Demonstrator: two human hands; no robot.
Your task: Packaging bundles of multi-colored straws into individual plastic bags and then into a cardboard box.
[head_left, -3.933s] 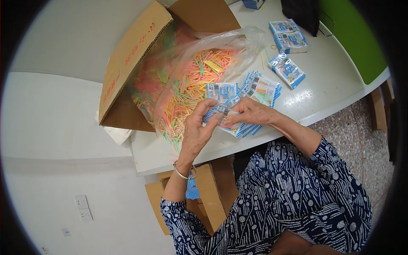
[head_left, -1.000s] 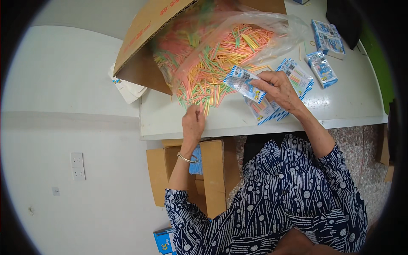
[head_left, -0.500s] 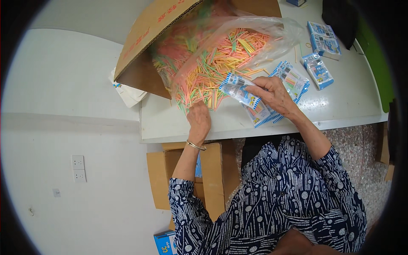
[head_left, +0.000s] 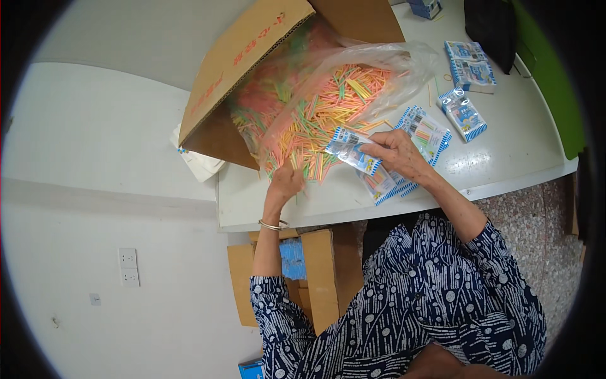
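Note:
A large heap of short pastel sticks (head_left: 334, 104), pink, yellow and green, spills from a clear plastic bag (head_left: 413, 63) inside a tipped cardboard box (head_left: 243, 54). My left hand (head_left: 287, 182) is at the heap's near edge, fingers closed and pointing down; what is in them is blurred and partly hidden. Between thumb and fingers, my right hand (head_left: 401, 155) grips a blue-and-white plastic packet (head_left: 347, 146). Under and beside that hand lie several similar flat packets (head_left: 426, 132), overlapping on the white table (head_left: 505, 145).
Filled blue-and-white packets (head_left: 464, 115) lie to the right, with more stacked packets (head_left: 472, 66) behind them. A black cloth item (head_left: 489, 31) and a green panel (head_left: 549, 82) border the right side. Below the table's front edge stands an open carton (head_left: 319, 271) with blue contents.
The whole view has shifted slightly. My left hand has drawn a little back toward me along the sticks' edge. My right hand still grips the packet, almost in the same place.

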